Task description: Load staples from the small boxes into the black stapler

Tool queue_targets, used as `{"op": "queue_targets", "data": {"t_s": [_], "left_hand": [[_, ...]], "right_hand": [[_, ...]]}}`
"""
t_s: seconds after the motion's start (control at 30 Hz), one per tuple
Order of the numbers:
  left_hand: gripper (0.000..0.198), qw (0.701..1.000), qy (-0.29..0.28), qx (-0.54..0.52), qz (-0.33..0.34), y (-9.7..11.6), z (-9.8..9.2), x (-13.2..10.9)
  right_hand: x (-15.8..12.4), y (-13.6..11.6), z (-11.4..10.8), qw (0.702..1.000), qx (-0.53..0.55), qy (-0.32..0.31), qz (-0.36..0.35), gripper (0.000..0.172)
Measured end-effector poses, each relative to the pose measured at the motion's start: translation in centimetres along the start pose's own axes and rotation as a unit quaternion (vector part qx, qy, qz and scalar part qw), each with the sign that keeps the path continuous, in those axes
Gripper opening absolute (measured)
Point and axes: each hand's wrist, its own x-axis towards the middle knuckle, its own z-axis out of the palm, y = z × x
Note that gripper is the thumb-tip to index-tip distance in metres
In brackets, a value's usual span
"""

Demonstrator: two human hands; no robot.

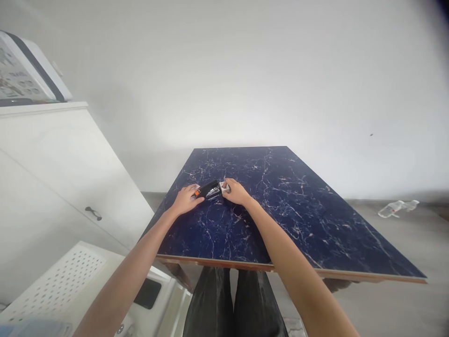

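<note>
On the dark blue marbled table lies a glossy black oblong object [209,190], with an orange patch near its left end; its exact kind I cannot make out. My left hand [186,200] grips that left end, thumb along the near side and fingers along the far side. At the other end sits a small whitish piece [224,187], touching or joined to the black body. My right hand [236,191] has its fingers closed around this piece, which they partly cover.
The table [280,206] stands against a white wall. A white cabinet [63,173] with a dark handle is at the left, a boxy item [31,70] on top. A white appliance [80,276] is at lower left. Clear plastic bottles [393,209] lie on the floor at right.
</note>
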Motion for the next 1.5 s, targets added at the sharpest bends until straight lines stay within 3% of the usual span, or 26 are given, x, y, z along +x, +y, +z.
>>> {"op": "queue_targets", "data": {"t_s": [0.1,0.23,0.3,0.4,0.47,0.57,0.63,0.77,0.93,1.07,1.3,1.5], "left_hand": [[0.055,0.999,-0.011,-0.031,0.012,0.1,0.2,1.1],[0.052,0.995,-0.043,-0.086,0.035,1.1,0.3,1.7],[0.051,0.99,-0.068,-0.113,0.058,2.5,0.4,1.7],[0.052,0.976,-0.12,-0.146,0.112,5.7,0.7,1.6],[0.051,0.965,-0.15,-0.162,0.139,8.0,0.9,1.7],[0.06,0.96,-0.163,-0.181,0.138,9.7,1.0,1.9],[0.063,0.96,-0.151,-0.207,0.114,9.5,0.6,2.0],[0.047,0.955,-0.123,-0.264,0.061,7.7,0.2,1.8],[0.038,0.962,-0.096,-0.246,0.073,7.5,1.3,1.5],[0.037,0.963,-0.103,-0.238,0.076,7.8,1.9,1.8],[0.039,0.953,-0.163,-0.245,0.07,7.9,0.7,2.6],[0.041,0.953,-0.155,-0.254,0.059,7.9,0.7,2.4]], "right_hand": [[-0.1,0.8,-1.8,0.999,-0.008,-0.037,0.0,0.022],[-2.3,1.2,-6.0,0.987,0.005,-0.157,0.046,0.039],[-4.0,1.2,-8.5,0.97,0.057,-0.224,0.08,0.045],[-6.0,1.6,-11.6,0.915,0.198,-0.323,0.141,0.042],[-6.8,2.3,-12.8,0.899,0.278,-0.299,0.162,0.04],[-7.2,3.3,-13.1,0.903,0.316,-0.246,0.155,0.04],[-7.2,3.5,-12.8,0.913,0.291,-0.249,0.14,0.045],[-7.4,2.4,-11.8,0.934,0.24,-0.238,0.114,0.043],[-7.8,1.5,-11.3,0.943,0.212,-0.232,0.112,0.03],[-8.0,1.8,-11.5,0.935,0.243,-0.236,0.105,0.027],[-8.0,2.1,-11.1,0.923,0.275,-0.235,0.131,0.028],[-8.1,2.1,-10.9,0.949,0.21,-0.2,0.122,0.017]]}}
